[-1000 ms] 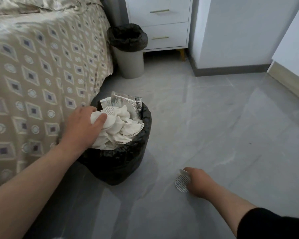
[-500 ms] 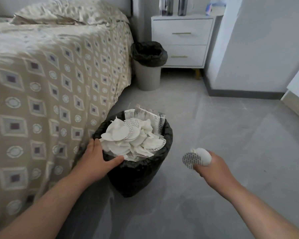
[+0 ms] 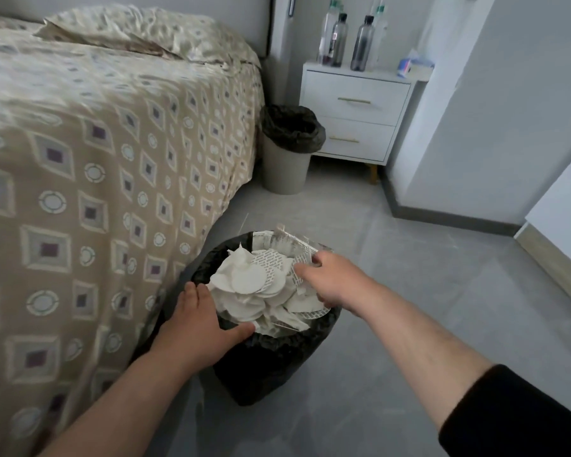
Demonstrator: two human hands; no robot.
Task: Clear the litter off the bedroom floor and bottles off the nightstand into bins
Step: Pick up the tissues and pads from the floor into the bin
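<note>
A black-lined bin point(image 3: 271, 367) stands on the grey floor beside the bed, heaped with white round paper litter point(image 3: 251, 285) and a silver wrapper point(image 3: 290, 242). My left hand point(image 3: 198, 321) grips the bin's near-left rim, thumb along the edge. My right hand point(image 3: 333, 278) is over the bin's right side, fingers curled down on a printed paper piece point(image 3: 299, 275) at the top of the heap. Several bottles point(image 3: 363, 44) stand upright on the white nightstand point(image 3: 353, 110) at the back.
A second bin point(image 3: 287, 173), beige with a black liner, stands between the bed point(image 3: 96, 159) and the nightstand. A blue-and-white box point(image 3: 409, 65) lies on the nightstand. A white wall corner point(image 3: 475, 127) juts out on the right.
My right hand lifted the printed paper piece off the floor and carried it left over the bin. My left hand shifted from the heap to the bin's rim. The view tilted up.
</note>
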